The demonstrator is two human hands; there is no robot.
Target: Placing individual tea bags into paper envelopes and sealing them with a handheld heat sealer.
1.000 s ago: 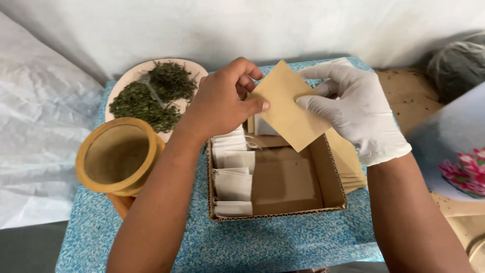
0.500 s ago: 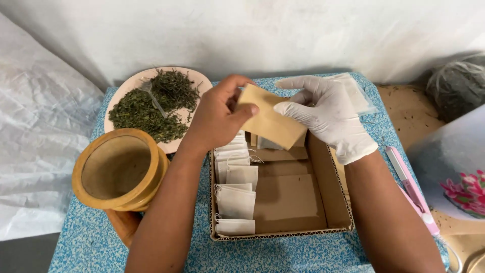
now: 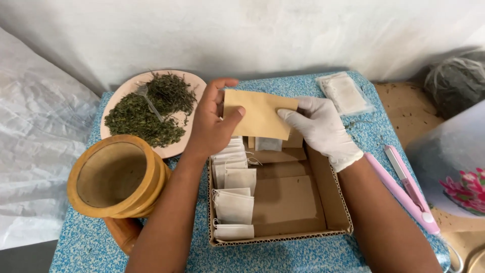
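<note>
Head view: the bare left hand (image 3: 212, 124) and gloved right hand (image 3: 321, 126) each pinch an end of a tan envelope (image 3: 260, 114), held level just above the far end of the box (image 3: 331, 197). White tea bags (image 3: 233, 194) line the box's left side. It looks like the envelope is being readied; it probably needs opening while both grips steady it.

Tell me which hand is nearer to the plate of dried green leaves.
Left. The bare left hand holds the tan envelope right beside the plate's rim. The gloved right hand grips the envelope's other end, farther away, above the cardboard box.
</note>
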